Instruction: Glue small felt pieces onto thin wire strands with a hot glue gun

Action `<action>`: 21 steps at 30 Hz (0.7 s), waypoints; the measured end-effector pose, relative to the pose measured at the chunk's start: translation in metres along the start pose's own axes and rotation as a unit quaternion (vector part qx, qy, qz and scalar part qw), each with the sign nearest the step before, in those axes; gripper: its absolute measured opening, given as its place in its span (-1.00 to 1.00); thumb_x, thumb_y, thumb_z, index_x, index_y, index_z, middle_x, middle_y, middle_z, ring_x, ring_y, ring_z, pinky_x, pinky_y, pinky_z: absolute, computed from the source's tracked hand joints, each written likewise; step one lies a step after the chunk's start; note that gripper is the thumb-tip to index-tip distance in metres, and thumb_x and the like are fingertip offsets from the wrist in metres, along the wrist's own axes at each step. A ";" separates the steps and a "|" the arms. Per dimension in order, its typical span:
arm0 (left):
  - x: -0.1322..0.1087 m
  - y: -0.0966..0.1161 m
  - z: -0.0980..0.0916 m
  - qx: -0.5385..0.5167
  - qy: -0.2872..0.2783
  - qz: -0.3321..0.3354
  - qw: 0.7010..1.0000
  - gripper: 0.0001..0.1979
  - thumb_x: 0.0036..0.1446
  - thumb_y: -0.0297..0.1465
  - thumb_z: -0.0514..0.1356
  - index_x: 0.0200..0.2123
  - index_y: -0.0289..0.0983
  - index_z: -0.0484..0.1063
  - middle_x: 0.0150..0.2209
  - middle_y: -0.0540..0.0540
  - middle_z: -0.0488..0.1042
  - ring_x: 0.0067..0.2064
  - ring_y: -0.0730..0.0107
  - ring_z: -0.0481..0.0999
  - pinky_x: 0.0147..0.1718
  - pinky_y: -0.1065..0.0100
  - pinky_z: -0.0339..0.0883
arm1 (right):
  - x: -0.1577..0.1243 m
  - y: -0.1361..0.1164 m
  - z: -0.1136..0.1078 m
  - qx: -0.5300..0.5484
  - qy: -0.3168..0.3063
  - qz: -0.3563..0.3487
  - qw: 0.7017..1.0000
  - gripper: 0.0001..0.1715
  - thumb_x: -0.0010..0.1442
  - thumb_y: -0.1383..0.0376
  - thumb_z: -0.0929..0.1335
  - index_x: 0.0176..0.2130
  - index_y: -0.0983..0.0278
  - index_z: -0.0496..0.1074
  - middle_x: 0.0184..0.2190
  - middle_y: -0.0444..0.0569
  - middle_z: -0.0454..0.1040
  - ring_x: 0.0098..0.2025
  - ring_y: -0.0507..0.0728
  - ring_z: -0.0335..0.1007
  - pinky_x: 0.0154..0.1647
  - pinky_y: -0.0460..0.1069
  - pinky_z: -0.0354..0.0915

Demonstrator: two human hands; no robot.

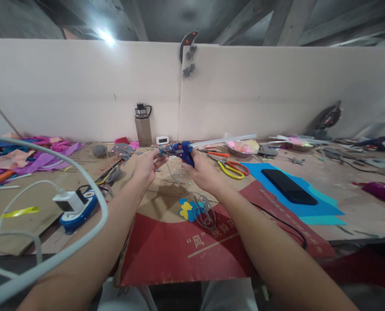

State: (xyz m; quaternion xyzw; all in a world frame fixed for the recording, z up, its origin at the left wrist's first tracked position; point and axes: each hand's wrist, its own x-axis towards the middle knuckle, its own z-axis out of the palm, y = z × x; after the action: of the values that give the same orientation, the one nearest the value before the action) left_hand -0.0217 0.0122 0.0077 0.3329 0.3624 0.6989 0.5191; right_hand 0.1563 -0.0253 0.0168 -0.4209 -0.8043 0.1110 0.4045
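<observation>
My right hand is wrapped around the handle of a blue hot glue gun, whose nozzle points left. A long translucent glue stick extends to the right behind it. Close to the nozzle, my left hand has its fingers pinched together on something small that I cannot make out. Below both hands, a loose coil of thin clear wire lies beside blue felt-like cutouts and a yellow flower shape on the red and brown cardboard.
Yellow-handled pliers and orange-handled tools lie to the right. A black phone rests on blue sheets. At left are a power strip, a looping white cable and coloured fabric scraps. A bottle stands by the partition.
</observation>
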 end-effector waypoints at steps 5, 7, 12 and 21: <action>0.002 -0.003 -0.002 0.014 -0.026 0.010 1.000 -0.93 -0.11 -0.52 0.23 -0.47 -0.43 0.43 -0.48 -0.17 0.52 -0.41 0.33 0.54 -0.35 0.32 0.47 | 0.000 -0.001 -0.001 -0.017 0.006 0.013 1.000 -0.59 0.14 0.31 0.24 0.01 0.34 0.24 -0.15 0.16 0.44 -0.15 0.23 0.36 -0.14 0.10 0.24; 0.002 -0.003 -0.002 0.009 -0.018 0.021 1.000 -0.95 -0.12 -0.53 0.24 -0.48 -0.40 0.42 -0.48 -0.14 0.52 -0.41 0.36 0.54 -0.33 0.32 0.47 | -0.001 -0.002 -0.001 -0.018 0.004 0.012 1.000 -0.59 0.14 0.32 0.24 0.01 0.33 0.24 -0.15 0.16 0.45 -0.15 0.23 0.36 -0.14 0.10 0.24; 0.001 -0.002 -0.001 0.006 -0.010 0.032 0.999 -0.95 -0.11 -0.53 0.24 -0.50 -0.39 0.40 -0.47 -0.12 0.52 -0.45 0.40 0.52 -0.35 0.32 0.47 | -0.001 -0.004 -0.001 -0.001 -0.002 -0.001 1.000 -0.58 0.15 0.32 0.24 0.03 0.29 0.22 -0.10 0.14 0.43 -0.10 0.22 0.35 -0.10 0.10 0.24; 0.000 0.000 0.000 -0.003 -0.005 0.042 0.999 -0.95 -0.10 -0.57 0.21 -0.54 -0.38 0.39 -0.50 -0.09 0.51 -0.50 0.46 0.49 -0.35 0.32 0.48 | 0.000 -0.002 0.000 0.011 -0.008 -0.006 1.000 -0.55 0.14 0.31 0.24 0.05 0.29 0.22 -0.08 0.13 0.42 -0.09 0.22 0.34 -0.08 0.11 0.24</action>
State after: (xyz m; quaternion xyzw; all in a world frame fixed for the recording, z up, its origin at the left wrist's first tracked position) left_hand -0.0219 0.0119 0.0078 0.3500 0.3435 0.7195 0.4919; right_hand 0.1549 -0.0268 0.0177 -0.4108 -0.8085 0.1207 0.4037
